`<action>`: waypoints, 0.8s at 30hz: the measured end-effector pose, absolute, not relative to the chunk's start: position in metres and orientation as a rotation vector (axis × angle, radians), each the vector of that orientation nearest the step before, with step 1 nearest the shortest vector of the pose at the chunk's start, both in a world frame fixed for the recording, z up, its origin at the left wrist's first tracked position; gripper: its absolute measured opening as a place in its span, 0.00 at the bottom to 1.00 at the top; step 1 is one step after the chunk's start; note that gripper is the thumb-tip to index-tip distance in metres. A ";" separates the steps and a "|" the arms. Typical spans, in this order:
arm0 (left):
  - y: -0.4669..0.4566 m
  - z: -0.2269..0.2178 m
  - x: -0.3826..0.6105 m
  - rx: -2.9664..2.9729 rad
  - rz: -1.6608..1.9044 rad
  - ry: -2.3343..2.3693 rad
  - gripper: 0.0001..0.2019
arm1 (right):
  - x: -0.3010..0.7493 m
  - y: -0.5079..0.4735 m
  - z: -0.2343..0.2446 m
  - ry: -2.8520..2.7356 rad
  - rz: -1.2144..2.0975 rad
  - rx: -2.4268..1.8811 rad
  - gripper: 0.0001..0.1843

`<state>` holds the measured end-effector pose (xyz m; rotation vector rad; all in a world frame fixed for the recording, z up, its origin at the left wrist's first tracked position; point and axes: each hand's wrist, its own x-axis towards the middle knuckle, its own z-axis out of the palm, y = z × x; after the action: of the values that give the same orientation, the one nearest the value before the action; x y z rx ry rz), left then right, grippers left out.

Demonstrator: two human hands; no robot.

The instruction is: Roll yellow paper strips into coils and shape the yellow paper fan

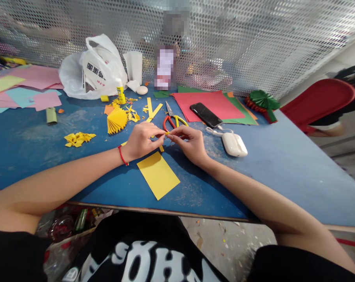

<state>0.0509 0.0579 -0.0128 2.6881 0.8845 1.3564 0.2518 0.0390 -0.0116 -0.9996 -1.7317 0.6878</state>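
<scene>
Both hands are low over the middle of the blue tabletop (268, 168), fingertips meeting. Left hand (140, 141), red string bracelet (122, 155) on wrist, and right hand (189, 145) are both pinching a small yellow paper strip (166, 133), fingers clenched on it from either side. Strip is tiny and partly hidden by the fingers, so its exact shape is hard to make out. Yellow paper rectangle (158, 176) lies flat just below the hands, not touched. Just above them sit red-handled scissors (172, 120), blades closed, near a folded yellow paper fan (117, 120) and two long yellow strips (152, 111). Yellow paper scraps (79, 138) lie further left. Right of the hands: black smartphone (205, 114) on a red paper sheet (207, 105), white earbud case (234, 144) beside it. Behind: glue stick (121, 94), white plastic bag (92, 70), pink and blue paper sheets (33, 88) at far left, green and red paper fan (262, 102) at far right, perforated metal panel (254, 47) along the back edge.
</scene>
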 end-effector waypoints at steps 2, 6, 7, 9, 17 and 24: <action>0.058 -0.012 0.051 2.697 1.355 0.879 0.10 | 0.252 0.039 -0.012 -1.739 0.690 -1.002 0.10; 0.058 -0.012 0.051 2.672 1.363 0.871 0.09 | 0.252 0.039 -0.013 -1.759 0.685 -0.999 0.10; 0.058 -0.013 0.052 2.643 1.377 0.875 0.09 | 0.252 0.039 -0.013 -1.759 0.686 -0.997 0.11; 0.057 -0.012 0.053 2.559 1.412 0.886 0.08 | 0.252 0.039 -0.013 -1.755 0.687 -0.993 0.11; 0.052 -0.005 0.054 2.210 1.331 1.050 0.08 | 0.253 0.042 -0.016 -1.731 0.721 -0.995 0.08; 0.055 -0.008 0.054 2.297 1.381 0.991 0.07 | 0.252 0.041 -0.015 -1.729 0.730 -0.989 0.08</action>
<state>0.0541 0.0546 -0.0077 2.2966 0.9908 1.3811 0.2523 0.0412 -0.0146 -0.9895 -1.7288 0.7305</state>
